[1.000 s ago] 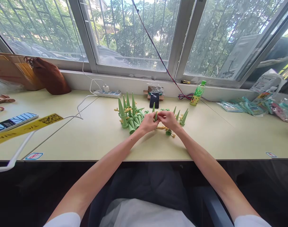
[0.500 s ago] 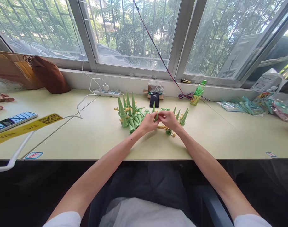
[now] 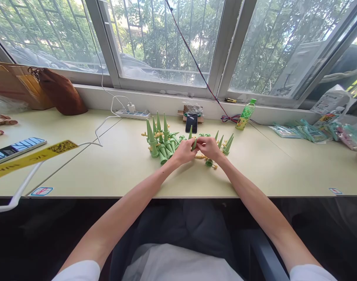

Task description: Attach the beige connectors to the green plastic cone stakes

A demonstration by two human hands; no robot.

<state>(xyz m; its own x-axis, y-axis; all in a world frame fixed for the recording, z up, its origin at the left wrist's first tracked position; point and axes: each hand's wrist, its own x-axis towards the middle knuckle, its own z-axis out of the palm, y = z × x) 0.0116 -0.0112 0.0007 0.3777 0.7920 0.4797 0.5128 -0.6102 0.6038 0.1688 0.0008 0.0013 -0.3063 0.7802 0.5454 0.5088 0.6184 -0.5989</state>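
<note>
My left hand point(image 3: 184, 152) is closed around a green plastic watering spike point(image 3: 194, 144), whose lower part is hidden by the fingers. My right hand point(image 3: 210, 147) meets it from the right, thumb and fingers pinched at the spike's side; whatever they grip is too small to make out. Just beyond the left hand, another green cone tip point(image 3: 190, 132) points up. To the left stand and lie several green watering spikes point(image 3: 153, 142) with yellow valves. Below the right hand lie a round green cap point(image 3: 209, 162) and yellow pieces. More upright spikes point(image 3: 229, 144) are right of it.
Behind the hands are a black phone point(image 3: 191, 123) and a small open carton point(image 3: 198, 111). A green drink bottle point(image 3: 245, 114) stands near the window ledge. Left are a power strip point(image 3: 134, 114), a white cable and a yellow tag point(image 3: 34, 159). Plastic packets point(image 3: 309, 130) lie right.
</note>
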